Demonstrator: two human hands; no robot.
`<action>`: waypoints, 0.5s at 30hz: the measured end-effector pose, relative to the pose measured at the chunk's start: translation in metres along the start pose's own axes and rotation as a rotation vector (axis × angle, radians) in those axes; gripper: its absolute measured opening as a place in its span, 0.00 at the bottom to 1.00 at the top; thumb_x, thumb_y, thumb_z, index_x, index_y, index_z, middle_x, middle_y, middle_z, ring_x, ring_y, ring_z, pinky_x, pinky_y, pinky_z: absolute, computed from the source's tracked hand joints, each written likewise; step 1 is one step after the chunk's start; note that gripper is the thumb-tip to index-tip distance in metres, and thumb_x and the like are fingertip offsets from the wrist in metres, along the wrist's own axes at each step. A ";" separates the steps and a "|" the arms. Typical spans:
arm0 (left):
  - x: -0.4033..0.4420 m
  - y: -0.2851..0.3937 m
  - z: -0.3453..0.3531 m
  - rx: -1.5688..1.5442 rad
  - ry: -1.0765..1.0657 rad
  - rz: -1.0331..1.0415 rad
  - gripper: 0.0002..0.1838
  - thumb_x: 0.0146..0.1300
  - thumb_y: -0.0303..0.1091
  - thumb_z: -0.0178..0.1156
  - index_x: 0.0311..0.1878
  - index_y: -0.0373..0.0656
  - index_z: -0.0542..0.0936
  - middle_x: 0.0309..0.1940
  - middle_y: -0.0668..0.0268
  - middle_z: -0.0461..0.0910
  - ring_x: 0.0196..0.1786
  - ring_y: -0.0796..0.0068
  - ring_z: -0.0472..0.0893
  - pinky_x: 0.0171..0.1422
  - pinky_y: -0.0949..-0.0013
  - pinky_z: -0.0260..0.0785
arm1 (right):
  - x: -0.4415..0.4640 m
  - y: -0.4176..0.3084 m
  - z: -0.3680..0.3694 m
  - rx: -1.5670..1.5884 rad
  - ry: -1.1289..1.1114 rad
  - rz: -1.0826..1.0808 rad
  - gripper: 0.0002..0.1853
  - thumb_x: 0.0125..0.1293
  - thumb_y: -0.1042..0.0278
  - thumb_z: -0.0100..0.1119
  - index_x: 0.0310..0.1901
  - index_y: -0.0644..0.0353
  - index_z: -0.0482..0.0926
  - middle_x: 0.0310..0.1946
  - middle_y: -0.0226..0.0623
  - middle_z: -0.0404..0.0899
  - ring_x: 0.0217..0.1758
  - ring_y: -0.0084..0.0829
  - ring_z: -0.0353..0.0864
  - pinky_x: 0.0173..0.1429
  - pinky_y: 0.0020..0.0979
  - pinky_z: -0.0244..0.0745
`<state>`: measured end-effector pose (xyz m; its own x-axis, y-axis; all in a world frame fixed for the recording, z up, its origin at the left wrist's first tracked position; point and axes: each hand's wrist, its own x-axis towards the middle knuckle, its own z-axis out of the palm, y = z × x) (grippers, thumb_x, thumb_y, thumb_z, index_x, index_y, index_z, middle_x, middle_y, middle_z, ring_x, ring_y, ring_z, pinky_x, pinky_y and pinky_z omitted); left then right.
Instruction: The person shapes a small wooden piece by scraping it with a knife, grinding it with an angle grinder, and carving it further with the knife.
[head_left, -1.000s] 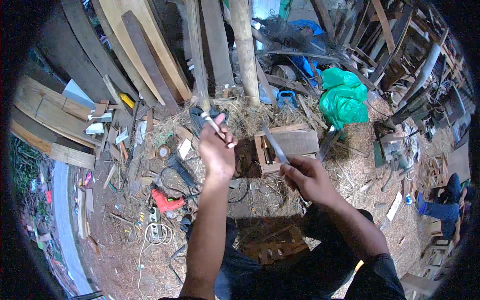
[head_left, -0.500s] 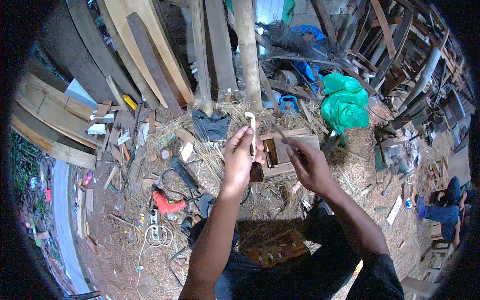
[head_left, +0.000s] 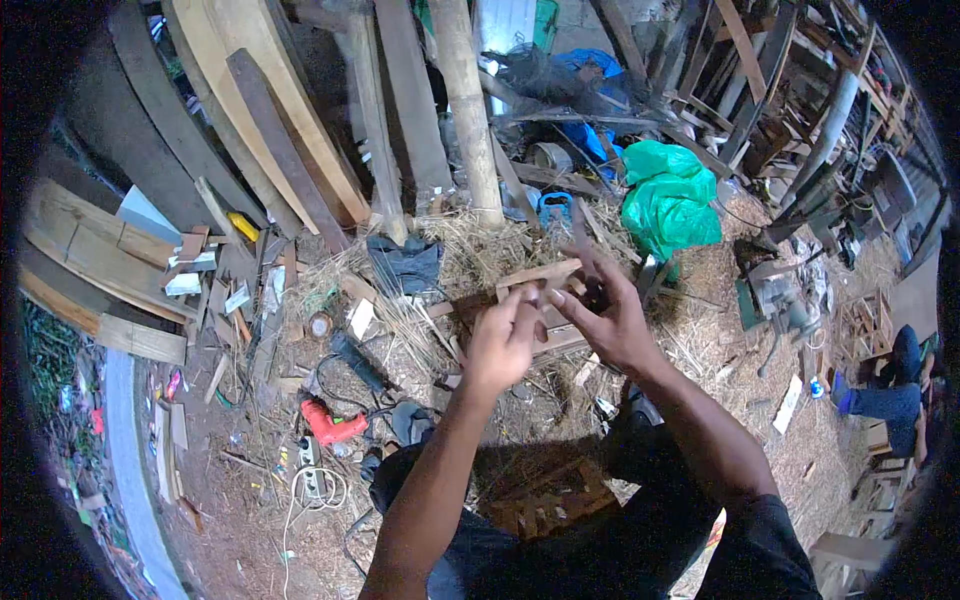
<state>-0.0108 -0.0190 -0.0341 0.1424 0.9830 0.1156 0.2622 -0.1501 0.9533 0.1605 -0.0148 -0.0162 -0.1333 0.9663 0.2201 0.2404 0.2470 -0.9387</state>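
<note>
Fingers curled, my left hand (head_left: 507, 335) is closed round something small that is mostly hidden; the pale hooked piece cannot be made out clearly. Just to its right, my right hand (head_left: 615, 318) grips a thin knife-like blade (head_left: 582, 238), blurred and pointing up and away. The fingertips of both hands are close together. Behind and beneath them is a wooden box (head_left: 540, 272), partly covered by the hands.
A red power drill (head_left: 332, 421) and a dark grinder-like tool (head_left: 357, 362) lie at left, above a power strip (head_left: 309, 456). A green plastic bag (head_left: 670, 200) is beyond the hands. A person's leg (head_left: 885, 402) shows at far right.
My left hand first rose toward the middle with the pale hooked piece, then turned, hiding it. My right hand has come closer to it, with the blade now pointing up. The view has shifted slightly.
</note>
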 end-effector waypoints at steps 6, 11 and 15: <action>0.003 -0.001 0.004 -0.082 0.161 -0.145 0.25 0.72 0.46 0.54 0.23 0.35 0.76 0.16 0.68 0.76 0.18 0.79 0.71 0.27 0.69 0.65 | 0.003 0.015 -0.002 0.032 0.088 0.096 0.14 0.69 0.62 0.60 0.44 0.67 0.82 0.34 0.39 0.84 0.38 0.23 0.80 0.44 0.28 0.74; 0.011 -0.017 -0.010 -0.243 0.154 -0.167 0.18 0.70 0.44 0.57 0.30 0.38 0.80 0.20 0.76 0.74 0.24 0.87 0.69 0.30 0.78 0.61 | 0.006 0.026 -0.005 -0.003 0.057 0.036 0.14 0.67 0.61 0.61 0.44 0.66 0.83 0.36 0.41 0.86 0.39 0.26 0.82 0.46 0.31 0.75; 0.000 -0.009 0.000 -0.188 -0.236 -0.205 0.13 0.72 0.39 0.55 0.47 0.38 0.78 0.29 0.71 0.78 0.28 0.84 0.75 0.33 0.78 0.67 | 0.006 0.028 -0.009 -0.063 0.000 0.137 0.15 0.66 0.61 0.62 0.45 0.66 0.83 0.37 0.44 0.86 0.40 0.29 0.83 0.47 0.32 0.75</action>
<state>-0.0127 -0.0172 -0.0430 0.3273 0.9360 -0.1295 0.1308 0.0909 0.9872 0.1747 -0.0014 -0.0385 -0.0950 0.9913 0.0910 0.3160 0.1167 -0.9415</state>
